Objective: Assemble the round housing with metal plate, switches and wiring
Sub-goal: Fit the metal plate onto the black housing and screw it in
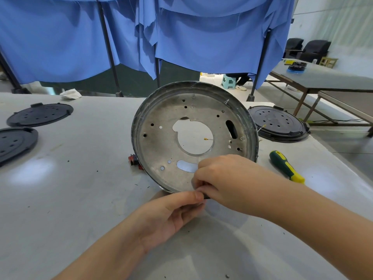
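Note:
The round metal plate [161, 142], grey with a big centre hole and several small holes, stands tilted on its lower edge in the middle of the white table [80, 199]. My right hand [222, 178] grips its lower rim, fingers curled over a small dark part there. From below, my left hand [171, 213] pinches that same spot with thumb and fingertips. A wire with a brass tip [206, 139] shows through the centre hole. A red and black switch [134, 160] peeks out behind the plate's left lower edge.
Two black round covers [40, 115] [14, 143] lie at the left and another [278, 124] lies at the right behind the plate. A green and yellow screwdriver [285, 166] lies to the right. Blue curtains hang at the back, with a crumpled cloth [70, 93] near them.

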